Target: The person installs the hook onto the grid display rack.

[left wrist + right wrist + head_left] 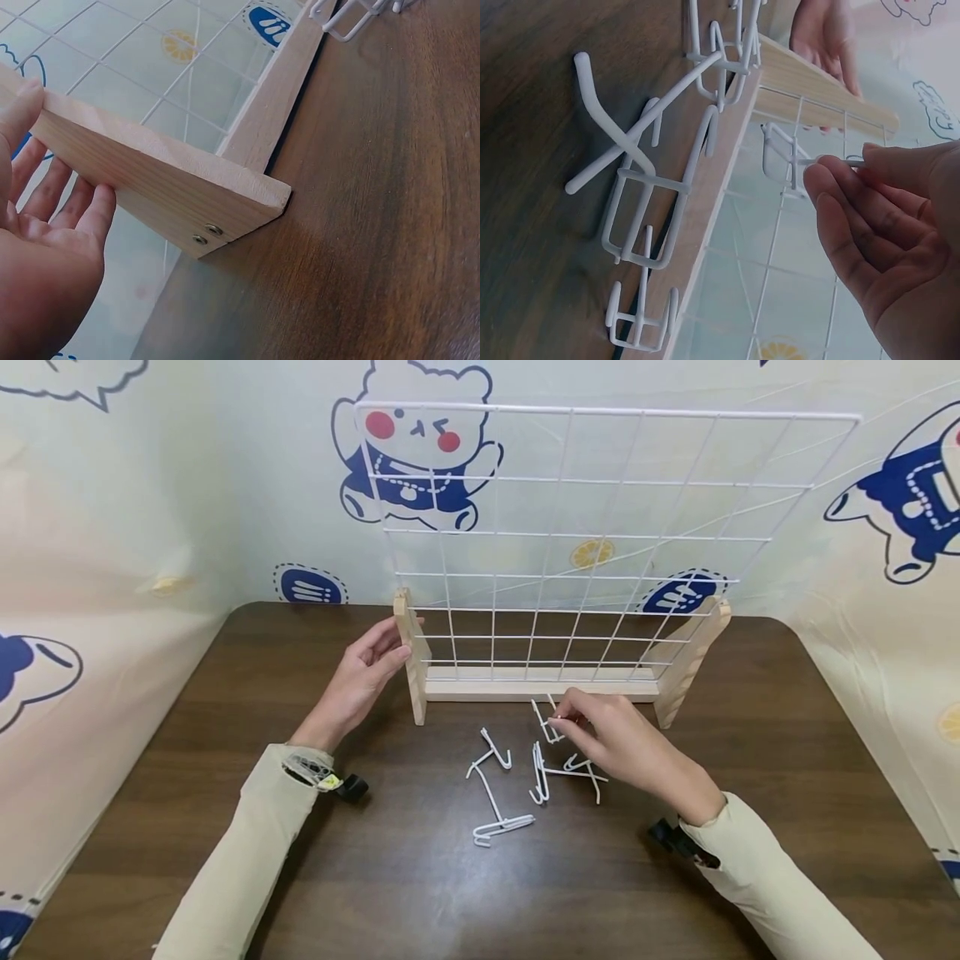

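Observation:
A white wire grid rack (525,578) stands upright on a wooden base. My left hand (367,670) grips its left wooden side panel (150,161), thumb on the near edge and fingers on the far side. Between thumb and index finger, my right hand (626,739) pinches a white wire hook (780,154), in front of the base's right half. Several more white wire hooks lie loose on the table below, among them one hook (501,829) nearest the front and another hook (491,750) behind it. In the right wrist view, hooks (645,217) overlap each other.
The brown wooden table (420,902) carries the rack near its back edge. Behind hangs a pale curtain (247,485) with printed cartoon bears. The rack's right side panel (693,660) stands beyond the right hand. Screw heads (214,229) show low on the left panel.

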Motion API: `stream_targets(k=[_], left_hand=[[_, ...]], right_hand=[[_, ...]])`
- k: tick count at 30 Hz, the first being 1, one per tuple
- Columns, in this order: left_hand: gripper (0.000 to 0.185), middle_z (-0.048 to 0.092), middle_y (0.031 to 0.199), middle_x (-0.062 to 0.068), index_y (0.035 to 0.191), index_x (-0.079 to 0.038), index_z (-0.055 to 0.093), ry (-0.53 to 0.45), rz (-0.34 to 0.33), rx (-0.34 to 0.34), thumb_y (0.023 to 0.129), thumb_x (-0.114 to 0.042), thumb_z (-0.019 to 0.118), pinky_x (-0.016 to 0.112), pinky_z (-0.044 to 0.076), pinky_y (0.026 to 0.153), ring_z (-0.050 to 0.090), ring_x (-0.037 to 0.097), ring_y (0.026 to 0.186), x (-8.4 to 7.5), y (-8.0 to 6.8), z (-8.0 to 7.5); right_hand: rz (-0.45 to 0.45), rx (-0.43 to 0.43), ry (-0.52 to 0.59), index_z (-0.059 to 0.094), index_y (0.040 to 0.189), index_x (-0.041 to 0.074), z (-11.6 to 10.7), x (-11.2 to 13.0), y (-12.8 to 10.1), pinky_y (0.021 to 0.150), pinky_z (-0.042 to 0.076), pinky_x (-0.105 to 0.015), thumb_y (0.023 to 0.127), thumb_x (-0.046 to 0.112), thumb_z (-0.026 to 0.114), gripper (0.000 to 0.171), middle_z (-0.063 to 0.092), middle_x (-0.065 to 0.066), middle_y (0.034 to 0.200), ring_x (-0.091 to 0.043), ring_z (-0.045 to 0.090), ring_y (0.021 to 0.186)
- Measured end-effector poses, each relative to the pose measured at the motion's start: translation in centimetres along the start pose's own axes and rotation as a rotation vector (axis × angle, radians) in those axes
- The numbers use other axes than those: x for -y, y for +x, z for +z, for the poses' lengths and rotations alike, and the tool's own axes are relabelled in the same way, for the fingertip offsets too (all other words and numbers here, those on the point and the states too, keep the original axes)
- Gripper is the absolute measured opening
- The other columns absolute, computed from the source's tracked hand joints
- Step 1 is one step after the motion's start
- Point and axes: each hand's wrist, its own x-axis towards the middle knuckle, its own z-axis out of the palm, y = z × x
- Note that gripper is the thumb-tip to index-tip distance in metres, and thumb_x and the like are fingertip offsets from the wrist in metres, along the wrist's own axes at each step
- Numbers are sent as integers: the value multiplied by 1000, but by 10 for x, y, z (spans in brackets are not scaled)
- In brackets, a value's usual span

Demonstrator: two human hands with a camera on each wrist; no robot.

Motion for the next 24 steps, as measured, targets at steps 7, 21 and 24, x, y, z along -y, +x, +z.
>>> stream_targets(k=[7, 21, 24], left_hand=[[50, 43, 152, 16, 149, -7, 43, 2, 15, 0, 101, -6, 57, 29, 40, 110, 40, 30, 139, 1, 0, -1], [50, 41, 153, 18, 149, -11, 45, 50, 2, -17, 100, -9, 59, 27, 41, 108, 42, 29, 137, 1, 1, -1], [51, 40, 153, 20, 149, -11, 44, 45, 0, -18, 100, -8, 59, 26, 41, 108, 42, 28, 137, 1, 0, 0]], right_hand=[[-14, -10, -26, 62, 92, 14, -1, 1, -5, 58, 47, -24, 92, 12, 72, 10, 61, 11, 74, -2, 50, 63], [13, 8, -43, 62, 92, 15, -6, -2, -12, 58, 47, -23, 93, 13, 71, 9, 63, 11, 77, -1, 51, 64], [5, -11, -48, 62, 91, 14, -8, -4, -13, 56, 46, -23, 92, 12, 72, 10, 63, 10, 75, -1, 50, 62]])
